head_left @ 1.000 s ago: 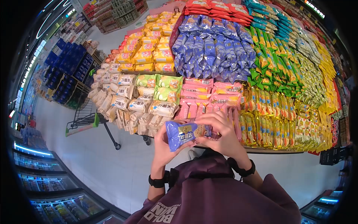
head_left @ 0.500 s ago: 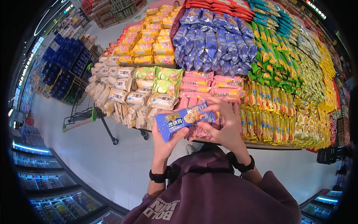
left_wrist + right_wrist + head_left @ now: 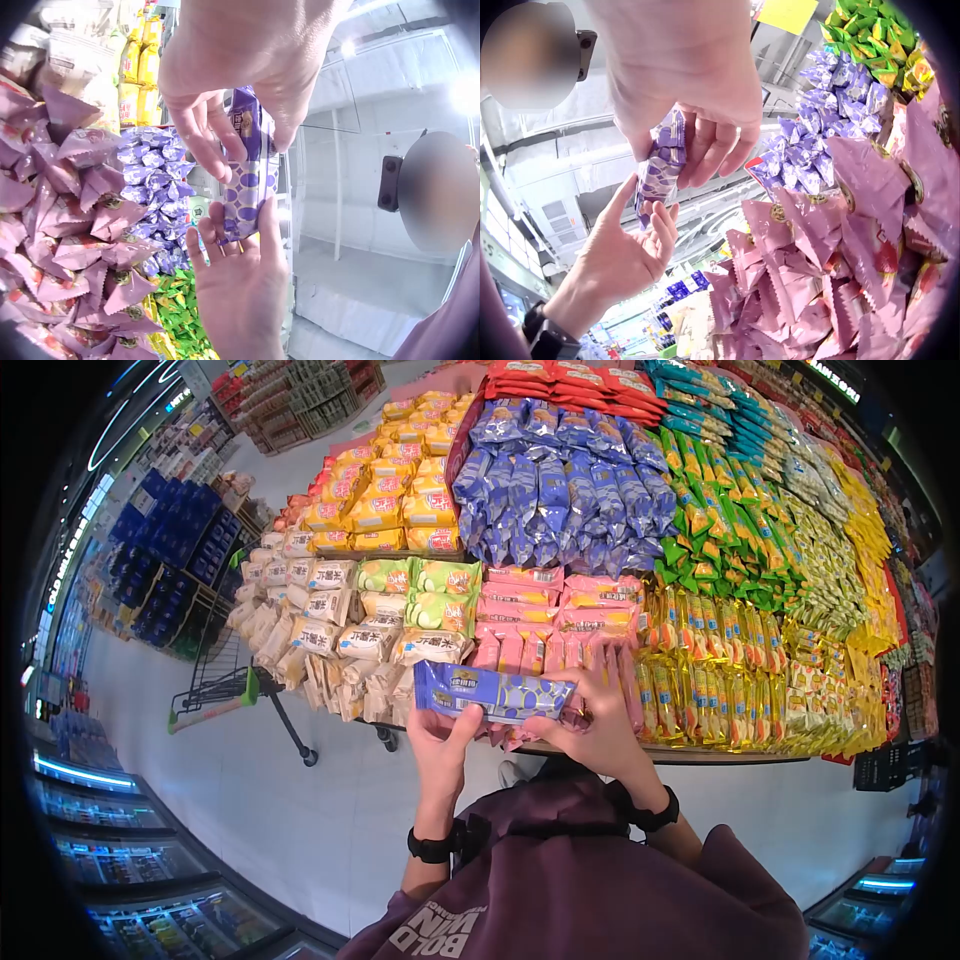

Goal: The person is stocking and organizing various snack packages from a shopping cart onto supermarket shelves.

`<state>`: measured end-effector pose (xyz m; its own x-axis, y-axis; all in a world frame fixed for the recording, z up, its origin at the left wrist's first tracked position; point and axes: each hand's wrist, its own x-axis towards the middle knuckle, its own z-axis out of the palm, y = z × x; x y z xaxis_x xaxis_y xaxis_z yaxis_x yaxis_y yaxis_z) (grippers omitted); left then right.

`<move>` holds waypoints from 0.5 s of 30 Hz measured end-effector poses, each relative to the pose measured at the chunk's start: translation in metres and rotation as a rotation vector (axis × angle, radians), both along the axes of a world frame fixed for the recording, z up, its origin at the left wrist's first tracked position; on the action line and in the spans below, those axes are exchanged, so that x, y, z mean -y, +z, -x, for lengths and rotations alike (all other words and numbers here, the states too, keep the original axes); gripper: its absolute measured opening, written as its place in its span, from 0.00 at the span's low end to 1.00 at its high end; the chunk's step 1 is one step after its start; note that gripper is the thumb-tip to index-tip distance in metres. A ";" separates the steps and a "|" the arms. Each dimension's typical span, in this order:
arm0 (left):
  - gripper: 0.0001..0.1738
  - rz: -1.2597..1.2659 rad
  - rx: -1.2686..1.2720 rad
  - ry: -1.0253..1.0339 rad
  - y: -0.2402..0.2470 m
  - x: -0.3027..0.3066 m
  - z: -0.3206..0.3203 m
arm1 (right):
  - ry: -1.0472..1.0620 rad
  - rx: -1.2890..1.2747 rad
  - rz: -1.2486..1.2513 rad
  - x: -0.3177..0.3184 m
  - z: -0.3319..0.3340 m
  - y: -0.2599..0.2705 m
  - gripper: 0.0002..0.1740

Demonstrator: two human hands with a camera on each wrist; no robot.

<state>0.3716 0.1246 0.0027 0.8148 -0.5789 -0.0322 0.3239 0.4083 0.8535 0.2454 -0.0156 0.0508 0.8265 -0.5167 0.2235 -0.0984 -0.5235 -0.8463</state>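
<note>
Both hands hold one blue-purple snack packet (image 3: 500,693) level in front of the body, at the front edge of the snack display. Its face towards the head camera shows a dotted pattern and a label on the left part. My left hand (image 3: 442,745) grips the left end, thumb across the near face. At the other end my right hand (image 3: 600,730) pinches the packet between thumb and fingers. From the left wrist, a lengthwise seam shows on the packet (image 3: 251,169). Pink packets (image 3: 520,650) lie right behind it, and blue packets (image 3: 560,490) are heaped farther back.
White packets (image 3: 325,610) and green ones (image 3: 440,610) fill the display's left part, yellow bags (image 3: 390,500) behind them. Gold packets (image 3: 710,670) and green-orange bags (image 3: 730,530) lie to the right. A shopping cart (image 3: 225,690) stands at left, with freezers (image 3: 150,880) at lower left.
The packet has been turned between the hands, from its front with a food picture to a dotted side. It now lies nearly level rather than slanted. Both hands keep hold of it.
</note>
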 end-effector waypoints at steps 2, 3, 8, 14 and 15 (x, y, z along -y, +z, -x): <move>0.20 -0.070 0.000 -0.007 0.005 -0.002 -0.002 | -0.011 0.058 -0.068 -0.001 0.000 -0.004 0.22; 0.19 -0.075 -0.001 -0.011 0.002 -0.002 -0.001 | -0.016 0.055 -0.113 0.000 0.001 -0.011 0.22; 0.15 -0.049 -0.006 -0.026 0.001 -0.002 0.001 | -0.032 0.054 -0.359 0.000 0.002 -0.010 0.19; 0.15 -0.075 0.000 -0.016 -0.004 -0.004 0.001 | -0.038 0.072 -0.408 0.000 0.004 -0.016 0.19; 0.15 -0.063 -0.006 -0.035 -0.003 -0.004 0.001 | -0.033 0.072 -0.398 0.000 0.004 -0.017 0.19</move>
<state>0.3702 0.1287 -0.0003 0.7939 -0.6035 -0.0746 0.3424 0.3422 0.8750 0.2414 -0.0157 0.0338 0.7976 -0.6005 0.0575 -0.0427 -0.1513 -0.9876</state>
